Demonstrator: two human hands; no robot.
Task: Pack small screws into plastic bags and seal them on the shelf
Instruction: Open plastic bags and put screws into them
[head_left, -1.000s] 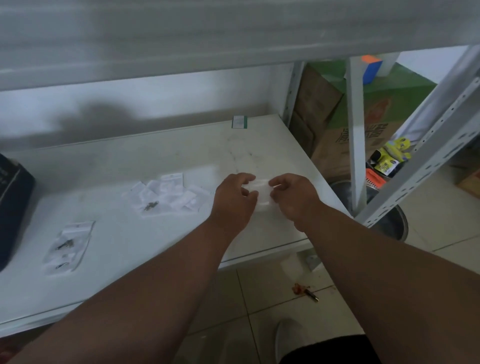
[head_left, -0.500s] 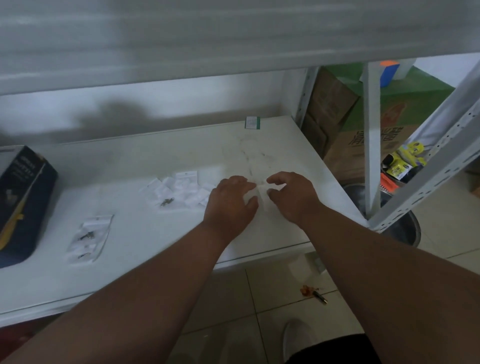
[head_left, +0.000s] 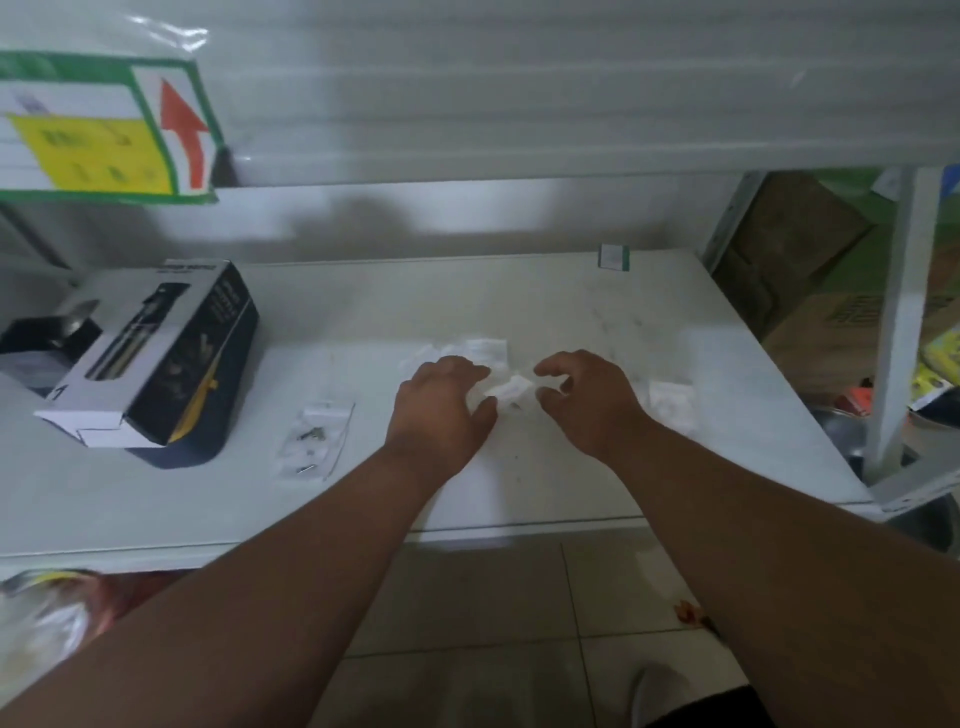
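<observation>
A loose pile of small clear plastic bags (head_left: 511, 387) lies in the middle of the white shelf (head_left: 519, 493). My left hand (head_left: 441, 408) hovers over the pile's left side with its fingers curled and apart. On the pile's right side is my right hand (head_left: 589, 400), fingers bent and spread, nothing clearly gripped. One clear bag (head_left: 670, 402) lies flat on the shelf just right of my right hand. Further left, apart from the pile, two bags holding small dark screws (head_left: 317, 441) rest on the shelf.
A dark blue and white product box (head_left: 156, 353) lies at the shelf's left. A small green-and-white label (head_left: 613, 257) sits at the back right. White uprights (head_left: 893, 322) stand on the right, with cardboard boxes (head_left: 810, 291) behind them. An arrow sign (head_left: 104, 124) hangs above left.
Both hands let go of the clear bag they held together; it now lies at the right. The hands moved left onto the pile of bags, and the view shifted left.
</observation>
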